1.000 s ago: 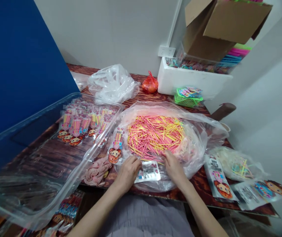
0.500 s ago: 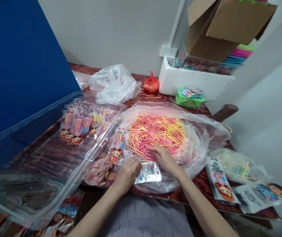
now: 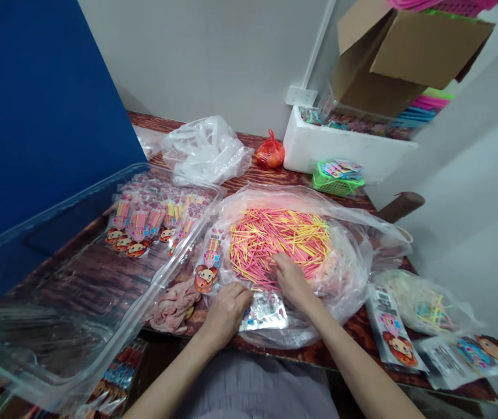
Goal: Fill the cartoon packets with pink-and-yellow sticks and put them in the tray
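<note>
A heap of thin pink and yellow sticks (image 3: pixel 281 241) lies in a wide, open clear plastic bag (image 3: pixel 354 291) in front of me. My right hand (image 3: pixel 292 279) reaches into the heap's near edge, its fingers curled closed at the sticks; the fingertips are partly hidden. My left hand (image 3: pixel 229 308) is closed on the left end of a shiny silver packet (image 3: pixel 269 311) lying flat at the bag's near side. Just left of the heap lies a printed packet (image 3: pixel 207 270) with a cartoon face and pink sticks inside.
At left, a large clear plastic bin (image 3: pixel 144 297) holds several filled packets (image 3: pixel 139 224). A crumpled pink cloth (image 3: pixel 174 305) lies beside it. Flat printed packets (image 3: pixel 395 331) lie at right. Behind stand a green basket (image 3: pixel 338 184), red bag (image 3: pixel 270 152) and white foam box (image 3: pixel 340 145).
The whole view has shifted slightly. My right hand has moved a little further into the sticks. My left hand stays at the silver packet's left end, slightly further over it.
</note>
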Demonstrator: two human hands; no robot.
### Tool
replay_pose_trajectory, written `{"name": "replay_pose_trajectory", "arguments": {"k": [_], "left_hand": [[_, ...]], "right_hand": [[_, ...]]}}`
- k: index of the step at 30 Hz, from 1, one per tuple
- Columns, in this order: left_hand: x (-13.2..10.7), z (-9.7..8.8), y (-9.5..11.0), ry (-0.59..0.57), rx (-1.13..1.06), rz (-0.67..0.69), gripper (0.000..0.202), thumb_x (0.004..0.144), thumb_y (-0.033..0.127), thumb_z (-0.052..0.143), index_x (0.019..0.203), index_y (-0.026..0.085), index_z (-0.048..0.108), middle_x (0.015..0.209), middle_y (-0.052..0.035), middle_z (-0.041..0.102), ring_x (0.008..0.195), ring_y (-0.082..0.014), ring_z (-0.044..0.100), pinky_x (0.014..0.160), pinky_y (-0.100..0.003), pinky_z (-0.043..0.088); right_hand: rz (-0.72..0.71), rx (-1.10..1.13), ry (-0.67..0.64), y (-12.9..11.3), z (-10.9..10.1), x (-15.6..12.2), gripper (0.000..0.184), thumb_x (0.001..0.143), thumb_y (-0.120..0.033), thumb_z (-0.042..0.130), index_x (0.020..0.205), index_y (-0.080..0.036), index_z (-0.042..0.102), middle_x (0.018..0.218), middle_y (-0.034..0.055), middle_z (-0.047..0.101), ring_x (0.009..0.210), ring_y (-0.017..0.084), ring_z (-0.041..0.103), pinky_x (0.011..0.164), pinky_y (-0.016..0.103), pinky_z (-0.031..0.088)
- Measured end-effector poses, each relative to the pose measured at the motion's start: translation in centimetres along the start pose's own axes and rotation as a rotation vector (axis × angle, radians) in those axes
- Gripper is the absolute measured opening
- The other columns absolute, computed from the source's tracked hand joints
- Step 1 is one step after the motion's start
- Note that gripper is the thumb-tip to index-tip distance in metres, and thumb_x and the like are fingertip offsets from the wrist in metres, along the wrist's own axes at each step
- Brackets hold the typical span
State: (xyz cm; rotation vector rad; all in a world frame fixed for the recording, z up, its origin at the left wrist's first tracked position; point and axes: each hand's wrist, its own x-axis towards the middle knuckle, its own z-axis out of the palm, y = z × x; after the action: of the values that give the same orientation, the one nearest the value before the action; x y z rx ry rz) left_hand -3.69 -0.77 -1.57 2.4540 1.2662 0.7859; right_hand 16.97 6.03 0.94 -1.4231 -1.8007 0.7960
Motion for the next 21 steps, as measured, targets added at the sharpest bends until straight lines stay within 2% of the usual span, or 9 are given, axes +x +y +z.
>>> {"name": "replay_pose_trajectory", "arguments": {"k": [2,4,6,8,10,12,15,18,21], "left_hand": [[0.0,0.0,0.0,0.02,-0.01,0.003,0.02,0.096,0.015,0.045,0.096,0.017,0.065,0.088,-0.0067,0.066,0.084,-0.02,0.059,0.074,-0.032,0.048],[0.0,-0.1,0.0,0.049,-0.012,0.012,0.022,0.095,0.014,0.045,0.104,0.018,0.065,0.093,-0.0078,0.068,0.086,-0.0204,0.061,0.076,-0.033,0.05],[0.1,-0.3,-0.2,0.093,0.0,0.015,0.026,0.095,0.012,0.044,0.11,0.017,0.064,0.098,-0.0091,0.07,0.089,-0.0214,0.064,0.078,-0.035,0.052],[0.2,-0.7,-0.5,0.168,0.008,-0.004,0.028,0.095,0.012,0.043,0.115,0.016,0.063,0.105,-0.0108,0.071,0.096,-0.0228,0.065,0.084,-0.038,0.053],[0.3,-1.3,-0.7,0.256,-0.02,-0.043,0.029,0.095,0.013,0.043,0.118,0.016,0.062,0.114,-0.0115,0.07,0.105,-0.0232,0.064,0.093,-0.04,0.051],[0.5,-1.9,-0.8,0.327,-0.095,-0.101,0.028,0.096,0.015,0.045,0.118,0.018,0.062,0.116,-0.0101,0.07,0.109,-0.0217,0.064,0.097,-0.039,0.05],[0.6,-2.7,-0.3,0.392,-0.218,-0.224,0.023,0.096,0.02,0.048,0.11,0.019,0.065,0.107,-0.0077,0.072,0.103,-0.0201,0.066,0.092,-0.036,0.052],[0.5,-3.3,0.8,0.387,-0.314,-0.317,0.02,0.095,0.025,0.05,0.101,0.019,0.068,0.1,-0.0063,0.072,0.094,-0.0196,0.067,0.085,-0.033,0.053],[0.3,-3.6,2.0,0.347,-0.395,-0.33,0.019,0.095,0.027,0.051,0.097,0.019,0.068,0.096,-0.0052,0.072,0.091,-0.0187,0.067,0.083,-0.03,0.053]], "right_hand": [[0.083,0.133,0.103,0.1,-0.8,0.1,0.017,0.082,-0.029,0.059,0.068,-0.021,0.057,0.077,0.0025,0.058,0.078,0.02,0.052,0.074,0.032,0.041],[0.123,0.183,0.125,-0.1,-1.6,-0.4,0.027,0.086,-0.042,0.055,0.07,-0.021,0.058,0.073,0.0026,0.059,0.072,0.019,0.054,0.069,0.032,0.044],[0.178,0.362,0.125,-0.9,-1.9,-1.7,0.033,0.088,-0.05,0.052,0.078,-0.02,0.06,0.07,0.003,0.063,0.067,0.019,0.057,0.065,0.032,0.047],[0.242,0.631,0.141,-1.7,-1.4,-3.6,0.03,0.087,-0.049,0.057,0.086,-0.019,0.062,0.072,0.0038,0.066,0.067,0.019,0.061,0.066,0.033,0.049],[0.281,0.766,0.178,-2.2,-0.2,-5.7,0.024,0.085,-0.043,0.062,0.09,-0.02,0.062,0.076,0.0041,0.067,0.071,0.02,0.063,0.07,0.033,0.049],[0.271,0.688,0.185,-2.4,1.4,-7.6,0.02,0.085,-0.04,0.062,0.089,-0.02,0.063,0.078,0.0036,0.067,0.074,0.019,0.061,0.07,0.031,0.048],[0.21,0.479,0.15,-2.2,3.2,-9.3,0.018,0.088,-0.036,0.057,0.081,-0.021,0.064,0.077,0.0023,0.065,0.076,0.019,0.059,0.07,0.028,0.045],[0.169,0.403,0.139,-1.9,3.8,-9.8,0.021,0.091,-0.034,0.053,0.079,-0.021,0.063,0.076,0.0017,0.064,0.075,0.019,0.059,0.071,0.027,0.043],[0.18,0.425,0.13,-1.6,3.7,-9.6,0.021,0.091,-0.035,0.052,0.081,-0.021,0.063,0.077,0.0017,0.065,0.075,0.019,0.06,0.071,0.027,0.043]]}}
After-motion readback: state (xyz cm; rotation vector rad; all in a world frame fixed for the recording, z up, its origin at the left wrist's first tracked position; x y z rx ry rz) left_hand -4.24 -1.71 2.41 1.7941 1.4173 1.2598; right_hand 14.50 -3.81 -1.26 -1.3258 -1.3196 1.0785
